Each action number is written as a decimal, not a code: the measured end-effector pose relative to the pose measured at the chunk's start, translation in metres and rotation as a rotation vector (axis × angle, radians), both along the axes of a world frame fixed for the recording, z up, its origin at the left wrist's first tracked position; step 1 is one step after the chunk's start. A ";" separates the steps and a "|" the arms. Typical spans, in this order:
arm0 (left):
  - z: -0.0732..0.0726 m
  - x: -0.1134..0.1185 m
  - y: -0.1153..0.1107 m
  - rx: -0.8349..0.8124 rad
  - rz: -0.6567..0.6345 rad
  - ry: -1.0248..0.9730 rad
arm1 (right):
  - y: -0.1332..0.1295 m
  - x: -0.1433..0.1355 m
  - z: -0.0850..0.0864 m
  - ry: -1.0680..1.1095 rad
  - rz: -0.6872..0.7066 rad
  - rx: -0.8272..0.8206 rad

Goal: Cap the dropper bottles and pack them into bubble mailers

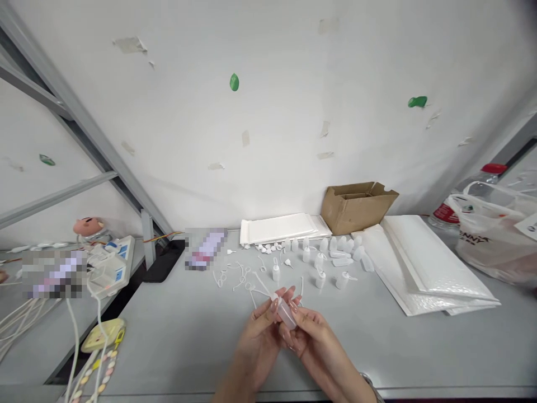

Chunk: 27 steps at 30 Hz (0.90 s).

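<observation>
Near the table's front edge, a small translucent squeeze bottle (287, 315) is tilted between my two hands. My left hand (262, 327) pinches it at the white neck end, where a thin white strap sticks out. Around the bottle's body, my right hand (311, 330) has its fingers closed, thumb on the side. Just beyond my hands lie several loose white ring straps (245, 277). A small bottle with a white top (276, 272) stands close by, and another capped bottle (320, 279) is to the right. My fingers partly hide the neck.
Bottles without tops (323, 244) and small white nozzle tips (268, 248) sit at the back. Behind them are white padded mailers (281, 226) and a cardboard box (358, 210). More mailers (436, 260) and a plastic bag (490, 240) lie right. A tape measure (103, 334) is left.
</observation>
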<state>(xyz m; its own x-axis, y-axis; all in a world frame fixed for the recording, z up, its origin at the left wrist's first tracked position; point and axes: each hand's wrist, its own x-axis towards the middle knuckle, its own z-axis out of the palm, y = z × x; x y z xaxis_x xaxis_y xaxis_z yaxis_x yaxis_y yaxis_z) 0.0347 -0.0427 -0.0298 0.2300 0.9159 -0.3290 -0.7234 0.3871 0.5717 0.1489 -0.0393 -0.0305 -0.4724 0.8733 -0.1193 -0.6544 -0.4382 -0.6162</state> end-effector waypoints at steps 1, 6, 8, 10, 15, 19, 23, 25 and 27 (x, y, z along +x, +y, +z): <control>0.001 -0.001 0.000 0.007 -0.004 0.013 | 0.000 0.000 -0.001 0.026 0.021 -0.013; 0.011 -0.008 0.001 0.084 -0.035 0.128 | 0.001 0.000 -0.005 0.125 0.159 -0.065; 0.014 -0.011 0.002 0.113 -0.044 0.191 | 0.001 0.000 -0.006 0.127 0.186 -0.070; 0.016 -0.014 0.004 0.130 -0.033 0.281 | 0.000 -0.001 -0.007 0.097 0.189 -0.080; 0.014 -0.016 0.006 0.133 0.076 0.483 | -0.001 -0.002 -0.003 -0.103 0.048 0.004; 0.007 -0.009 0.005 0.156 0.083 0.468 | 0.000 -0.001 -0.001 -0.226 -0.034 0.095; 0.010 -0.014 0.003 0.222 -0.003 0.555 | 0.000 0.000 -0.003 -0.229 -0.042 0.107; 0.016 -0.029 0.007 0.298 -0.116 0.706 | 0.001 0.001 -0.002 -0.228 -0.040 0.106; 0.022 -0.053 0.019 0.416 -0.312 0.860 | 0.002 0.004 0.000 -0.241 -0.048 0.097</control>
<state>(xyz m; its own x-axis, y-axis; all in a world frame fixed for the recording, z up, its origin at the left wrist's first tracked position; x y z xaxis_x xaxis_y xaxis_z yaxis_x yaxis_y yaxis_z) -0.0180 -0.0241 -0.0078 0.3143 0.9351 -0.1636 0.0991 0.1391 0.9853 0.1526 -0.0378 -0.0310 -0.3983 0.9068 -0.1382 -0.5020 -0.3416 -0.7945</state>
